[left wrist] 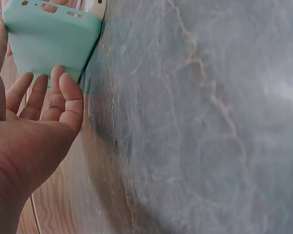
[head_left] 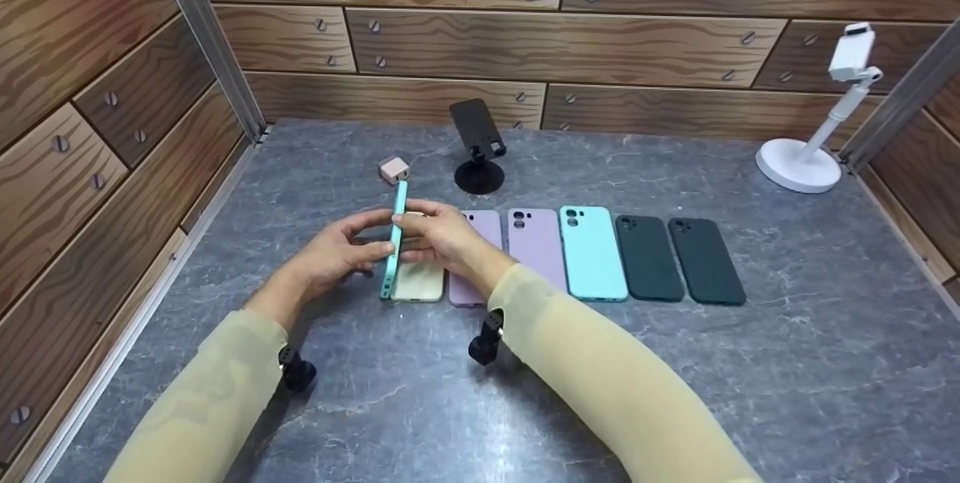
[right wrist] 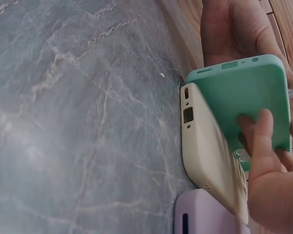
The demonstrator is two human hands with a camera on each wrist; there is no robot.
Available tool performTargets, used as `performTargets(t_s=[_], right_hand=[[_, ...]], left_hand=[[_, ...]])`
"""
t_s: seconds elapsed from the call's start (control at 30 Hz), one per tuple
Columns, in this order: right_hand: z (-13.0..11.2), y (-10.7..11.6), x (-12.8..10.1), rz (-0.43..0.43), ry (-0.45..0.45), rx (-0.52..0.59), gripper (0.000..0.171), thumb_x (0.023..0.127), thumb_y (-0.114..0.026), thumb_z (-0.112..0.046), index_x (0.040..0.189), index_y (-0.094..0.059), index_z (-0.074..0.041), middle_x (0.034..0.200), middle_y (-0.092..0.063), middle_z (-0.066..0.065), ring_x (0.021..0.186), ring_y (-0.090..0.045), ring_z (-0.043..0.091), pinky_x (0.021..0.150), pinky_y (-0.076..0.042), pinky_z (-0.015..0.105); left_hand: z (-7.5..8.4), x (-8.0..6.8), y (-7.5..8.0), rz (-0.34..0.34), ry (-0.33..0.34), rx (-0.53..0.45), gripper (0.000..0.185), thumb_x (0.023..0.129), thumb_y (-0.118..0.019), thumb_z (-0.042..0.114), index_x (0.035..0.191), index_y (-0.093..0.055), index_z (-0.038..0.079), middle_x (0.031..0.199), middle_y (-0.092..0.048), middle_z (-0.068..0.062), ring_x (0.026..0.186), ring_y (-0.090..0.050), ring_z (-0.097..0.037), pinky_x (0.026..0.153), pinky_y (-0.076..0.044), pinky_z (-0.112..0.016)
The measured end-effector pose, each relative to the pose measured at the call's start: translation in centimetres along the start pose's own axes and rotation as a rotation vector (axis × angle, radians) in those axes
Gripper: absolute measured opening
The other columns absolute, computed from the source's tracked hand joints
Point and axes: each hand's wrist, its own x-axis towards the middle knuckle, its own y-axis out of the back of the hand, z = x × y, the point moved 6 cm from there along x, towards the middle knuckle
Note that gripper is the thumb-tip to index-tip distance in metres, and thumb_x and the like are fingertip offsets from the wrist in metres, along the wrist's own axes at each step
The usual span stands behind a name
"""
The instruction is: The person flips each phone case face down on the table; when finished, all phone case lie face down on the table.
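Observation:
A mint-green phone case (head_left: 394, 239) stands on its long edge at the left end of a row, its hollow side facing right. My left hand (head_left: 334, 254) holds it from the left; in the left wrist view its fingers (left wrist: 57, 92) lie against the flat back. From the other side, my right hand (head_left: 450, 235) holds the upper part of the case, and in the right wrist view its fingertips (right wrist: 264, 119) reach into the hollow side. A cream phone case (right wrist: 210, 151) lies flat right beside the mint one, partly under my right hand.
Rightward run two lilac cases (head_left: 536, 243), a turquoise case (head_left: 592, 254) and two dark green cases (head_left: 649, 258). Behind stand a pink charger cube (head_left: 394, 169) and a black phone stand (head_left: 478, 134). A white stand (head_left: 810, 160) is at the back right. Wood-patterned walls enclose the table.

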Motion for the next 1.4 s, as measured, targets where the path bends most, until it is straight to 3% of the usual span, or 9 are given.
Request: performTargets(t_s=[0.2, 0.53, 0.97, 1.2, 1.4], right_hand=[[-0.3, -0.2, -0.1, 0.045, 0.017, -0.028, 0.049, 0.099, -0.073, -0.007, 0.147, -0.062, -0.007, 0.095, -0.077, 0.011, 0.066, -0.072, 0.015, 0.054, -0.054, 0.021], [-0.9, -0.8, -0.6, 0.036, 0.049, -0.004, 0.049, 0.1, -0.072, -0.009, 0.148, -0.064, -0.014, 0.105, -0.077, 0.012, 0.066, -0.07, 0.014, 0.056, -0.05, 0.02], [-0.7, -0.8, -0.6, 0.025, 0.051, 0.007, 0.049, 0.102, -0.072, -0.011, 0.15, -0.062, -0.015, 0.098, -0.074, 0.012, 0.065, -0.068, 0.013, 0.059, -0.053, 0.021], [-0.5, -0.3, -0.3, 0.118, 0.091, -0.016, 0.052, 0.098, -0.077, -0.007, 0.147, -0.063, -0.01, 0.085, -0.076, 0.009, 0.06, -0.07, 0.013, 0.054, -0.053, 0.022], [-0.2, -0.1, -0.1, 0.172, 0.14, -0.09, 0.051, 0.096, -0.077, -0.002, 0.145, -0.063, -0.004, 0.094, -0.079, 0.012, 0.058, -0.071, 0.014, 0.052, -0.055, 0.023]], left_hand=[[-0.1, -0.2, 0.6, 0.029, 0.012, 0.004, 0.073, 0.097, -0.082, 0.025, 0.161, -0.048, 0.012, 0.163, -0.045, -0.009, 0.122, -0.059, -0.024, 0.088, -0.053, -0.034], [-0.5, -0.8, 2.2, 0.113, 0.041, -0.006, 0.072, 0.094, -0.084, 0.034, 0.157, -0.053, 0.016, 0.16, -0.048, -0.007, 0.129, -0.057, -0.027, 0.088, -0.054, -0.039], [-0.8, -0.9, 2.6, 0.141, 0.054, -0.073, 0.074, 0.096, -0.083, 0.029, 0.159, -0.049, 0.01, 0.156, -0.052, -0.015, 0.118, -0.059, -0.023, 0.084, -0.052, -0.032], [-0.3, -0.9, 3.8, 0.255, 0.057, 0.027, 0.069, 0.096, -0.083, 0.025, 0.156, -0.052, 0.009, 0.149, -0.055, -0.016, 0.123, -0.056, -0.027, 0.087, -0.052, -0.034], [0.1, -1.0, 4.6, 0.338, 0.04, 0.103, 0.064, 0.097, -0.081, 0.022, 0.153, -0.054, 0.005, 0.144, -0.058, -0.018, 0.132, -0.052, -0.03, 0.098, -0.051, -0.036]])
